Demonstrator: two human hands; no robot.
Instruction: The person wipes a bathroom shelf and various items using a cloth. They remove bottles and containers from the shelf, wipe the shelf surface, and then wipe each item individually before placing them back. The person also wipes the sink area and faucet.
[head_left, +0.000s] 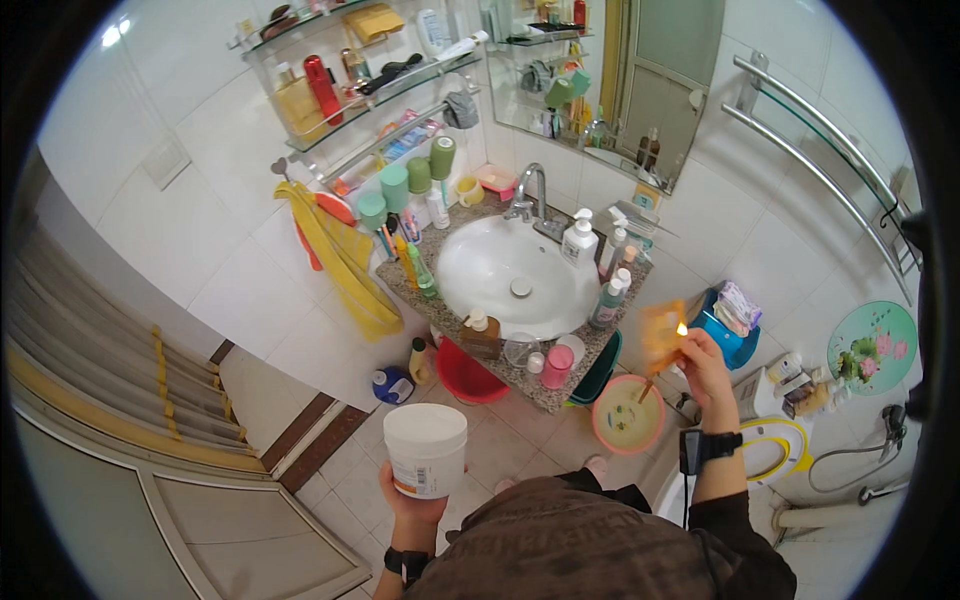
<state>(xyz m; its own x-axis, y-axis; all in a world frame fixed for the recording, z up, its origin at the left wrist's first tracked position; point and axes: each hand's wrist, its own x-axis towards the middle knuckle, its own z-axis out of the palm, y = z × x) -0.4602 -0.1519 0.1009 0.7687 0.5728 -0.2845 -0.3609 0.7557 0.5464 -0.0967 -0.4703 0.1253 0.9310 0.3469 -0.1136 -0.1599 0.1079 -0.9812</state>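
My left hand (415, 501) grips a white plastic tub (426, 450) from below, its top facing up. The tub bears a label with print and a barcode. Off to the right, my right hand (703, 366) pinches a thin orange translucent item (663, 334), perhaps a plastic packet; it is blurred. A small bright spot shows at its edge by my fingers. The orange item hangs in the air above a pink-rimmed basin (628, 414) on the floor. Between my hands, farther off, stands a granite counter (551, 397) with a white washbasin (487, 274).
Along the counter stand a pink jar (557, 367), a brown pump bottle (481, 335) and several other bottles. Beneath are a red basin (469, 375) and a dark green tub (600, 367). A toilet (757, 454) is at right; a yellow towel (352, 262) hangs at left.
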